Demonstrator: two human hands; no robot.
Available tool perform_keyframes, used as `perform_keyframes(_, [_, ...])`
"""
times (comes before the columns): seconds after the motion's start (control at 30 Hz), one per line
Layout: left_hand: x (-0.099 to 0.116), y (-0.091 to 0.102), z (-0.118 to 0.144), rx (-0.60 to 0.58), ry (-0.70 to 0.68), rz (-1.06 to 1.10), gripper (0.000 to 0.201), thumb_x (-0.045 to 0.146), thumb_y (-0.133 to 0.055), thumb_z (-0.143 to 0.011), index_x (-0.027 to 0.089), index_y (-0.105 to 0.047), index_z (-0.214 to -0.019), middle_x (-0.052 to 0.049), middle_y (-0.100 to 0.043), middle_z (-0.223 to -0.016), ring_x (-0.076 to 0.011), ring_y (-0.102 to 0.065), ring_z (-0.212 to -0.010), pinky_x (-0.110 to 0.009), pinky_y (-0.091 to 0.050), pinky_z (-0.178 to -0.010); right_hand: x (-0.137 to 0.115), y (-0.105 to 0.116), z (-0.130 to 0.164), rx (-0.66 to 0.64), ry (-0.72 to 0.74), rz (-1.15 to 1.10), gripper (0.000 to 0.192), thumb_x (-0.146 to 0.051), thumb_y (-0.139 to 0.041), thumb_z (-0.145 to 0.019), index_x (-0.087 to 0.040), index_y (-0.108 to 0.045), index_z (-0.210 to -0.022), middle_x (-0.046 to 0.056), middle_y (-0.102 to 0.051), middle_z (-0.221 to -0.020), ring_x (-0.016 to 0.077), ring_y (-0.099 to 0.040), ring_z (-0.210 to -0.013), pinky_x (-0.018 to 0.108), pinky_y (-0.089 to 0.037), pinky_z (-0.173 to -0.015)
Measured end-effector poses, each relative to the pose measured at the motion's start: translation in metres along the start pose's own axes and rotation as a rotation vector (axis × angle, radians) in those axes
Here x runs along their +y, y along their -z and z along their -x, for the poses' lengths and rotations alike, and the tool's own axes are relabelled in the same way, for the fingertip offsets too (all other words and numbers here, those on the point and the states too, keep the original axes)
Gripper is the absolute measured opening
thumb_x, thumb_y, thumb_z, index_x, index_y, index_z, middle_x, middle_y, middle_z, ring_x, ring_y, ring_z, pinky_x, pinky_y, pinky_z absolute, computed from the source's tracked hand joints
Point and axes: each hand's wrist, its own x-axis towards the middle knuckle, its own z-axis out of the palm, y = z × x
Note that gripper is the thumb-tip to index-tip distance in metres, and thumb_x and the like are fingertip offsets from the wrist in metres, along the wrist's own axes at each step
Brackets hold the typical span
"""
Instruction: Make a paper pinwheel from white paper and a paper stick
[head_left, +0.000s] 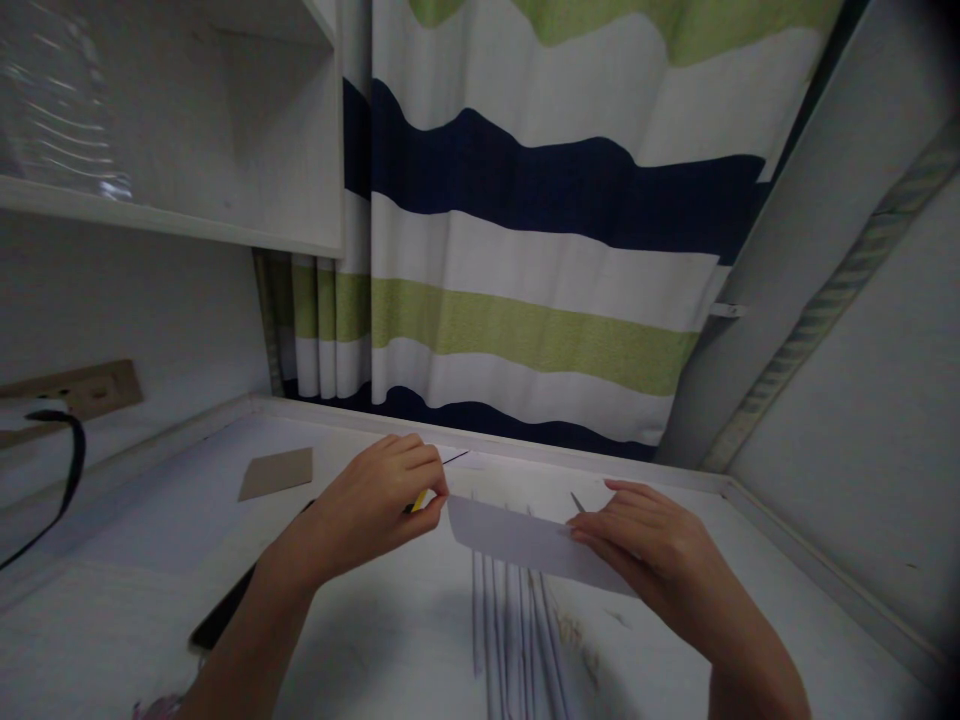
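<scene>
1. The left hand [375, 505] is above the white tabletop [360, 620], its fingers pinched narrow on a thin dark stick [454, 458] with a yellow bit showing beneath the fingertips.
2. The right hand [649, 550] holds the right end of a white paper strip [525, 540], fingers closed over its edge.
3. The paper strip spans the gap between both hands, raised just over the tabletop; its left corner nearly meets the left fingers.
4. Several rolled paper sticks [510, 620] lie side by side under the strip.
5. A brown card [276, 472] lies well apart to the left, and a dark phone [225, 610] sits by the left forearm.
6. A striped curtain [540, 250] hangs behind.
</scene>
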Motion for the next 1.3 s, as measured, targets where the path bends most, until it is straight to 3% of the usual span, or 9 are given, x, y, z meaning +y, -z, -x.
perform_keyframes(0.3, [-0.002,0.005,0.003,0.060,-0.007,0.097,0.006,0.014,-0.051,-0.078,0.018,-0.055,-0.078,-0.001,-0.055,-0.079,-0.0167,-0.048,-0.080,-0.031,-0.036,-0.075,-0.002,-0.004,-0.001,-0.006,-0.061,-0.030,0.012,-0.019,-0.049,-0.086,-0.022,-0.060,-0.088,-0.002,-0.069,-0.082,0.0163,-0.063,-0.076,0.045,-0.037,-0.093])
perform_keyframes(0.53, [-0.001,0.005,0.004,0.164,0.065,0.426,0.012,0.024,-0.049,-0.084,0.019,-0.053,-0.094,-0.001,-0.058,-0.095,-0.0142,-0.052,-0.089,-0.025,-0.041,-0.078,-0.004,-0.001,-0.002,0.072,-0.107,-0.072,0.016,-0.023,-0.043,-0.087,-0.023,-0.059,-0.089,0.002,-0.069,-0.085,0.0209,-0.061,-0.086,0.040,-0.046,-0.082])
perform_keyframes(0.6, [0.000,0.003,0.002,0.117,0.120,0.508,0.016,0.029,-0.050,-0.083,0.021,-0.054,-0.097,0.000,-0.060,-0.095,-0.0136,-0.055,-0.087,-0.021,-0.043,-0.070,-0.003,-0.001,-0.003,0.082,-0.132,-0.118,0.015,-0.023,-0.044,-0.087,-0.023,-0.059,-0.089,0.003,-0.067,-0.086,0.0199,-0.062,-0.085,0.035,-0.048,-0.076])
perform_keyframes(0.7, [0.002,0.000,0.000,0.059,0.206,0.570,0.017,0.033,-0.047,-0.084,0.020,-0.059,-0.085,0.002,-0.062,-0.080,-0.0128,-0.057,-0.074,-0.017,-0.038,-0.048,-0.002,-0.004,-0.006,0.065,-0.180,-0.166,0.015,-0.024,-0.043,-0.087,-0.023,-0.059,-0.089,0.003,-0.067,-0.086,0.0180,-0.062,-0.080,0.031,-0.050,-0.070])
perform_keyframes(0.8, [0.007,-0.004,-0.003,0.079,0.276,0.606,0.024,0.036,-0.048,-0.083,0.018,-0.058,-0.072,0.002,-0.059,-0.068,-0.0122,-0.054,-0.066,-0.017,-0.034,-0.045,-0.004,-0.012,-0.011,0.105,-0.229,-0.124,0.019,-0.026,-0.044,-0.087,-0.021,-0.054,-0.101,0.007,-0.064,-0.096,0.0204,-0.060,-0.088,0.035,-0.050,-0.075])
perform_keyframes(0.9, [0.013,-0.007,-0.006,0.096,0.327,0.685,0.026,0.036,-0.050,-0.081,0.016,-0.056,-0.066,0.004,-0.054,-0.063,-0.0106,-0.051,-0.061,-0.017,-0.035,-0.048,-0.010,-0.019,-0.017,0.125,-0.210,-0.084,0.036,-0.030,-0.048,-0.085,-0.019,-0.043,-0.118,0.011,-0.055,-0.116,0.0241,-0.050,-0.106,0.042,-0.044,-0.087])
perform_keyframes(1.03, [0.020,-0.009,-0.011,0.091,0.371,0.768,0.027,0.035,-0.051,-0.080,0.015,-0.053,-0.062,0.004,-0.050,-0.059,-0.0092,-0.046,-0.055,-0.018,-0.034,-0.047,-0.025,-0.026,-0.024,0.020,-0.139,-0.104,0.062,-0.038,-0.055,-0.079,-0.020,-0.026,-0.131,0.012,-0.037,-0.134,0.0248,-0.034,-0.122,0.045,-0.034,-0.098])
perform_keyframes(1.3, [0.019,-0.017,-0.012,0.185,0.419,0.756,0.037,0.043,-0.047,-0.081,0.017,-0.041,-0.056,0.006,-0.038,-0.053,-0.0081,-0.034,-0.051,-0.019,-0.027,-0.043,-0.051,-0.040,-0.032,-0.084,-0.007,-0.107,0.104,-0.059,-0.061,-0.063,-0.013,-0.005,-0.138,0.015,-0.012,-0.144,0.0269,-0.015,-0.130,0.043,-0.025,-0.103])
